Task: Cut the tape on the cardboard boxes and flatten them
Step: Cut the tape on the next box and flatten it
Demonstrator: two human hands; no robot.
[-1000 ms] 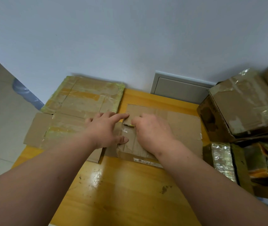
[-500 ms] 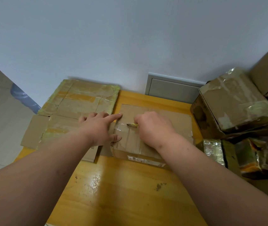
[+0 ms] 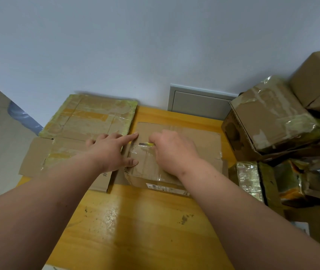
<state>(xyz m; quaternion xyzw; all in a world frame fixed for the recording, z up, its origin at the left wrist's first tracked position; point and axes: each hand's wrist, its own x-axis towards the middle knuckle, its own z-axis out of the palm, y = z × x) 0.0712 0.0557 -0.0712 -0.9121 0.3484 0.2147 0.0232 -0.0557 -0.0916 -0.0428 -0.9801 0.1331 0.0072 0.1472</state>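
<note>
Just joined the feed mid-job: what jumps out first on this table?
Both hands meet at the table's centre: the right hand grips a yellow-handled knife, blade on the clear tape of a low cardboard box, while the left hand presses its left edge. Flattened cardboard lies left; a heap of taped boxes crowds the right.

Flattened boxes left of taped box; box pile right.

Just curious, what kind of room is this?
Probably a plain indoor corner used for breaking down parcels: a wooden table against a bare wall, flattened cardboard, and taped boxes piled up.
</note>
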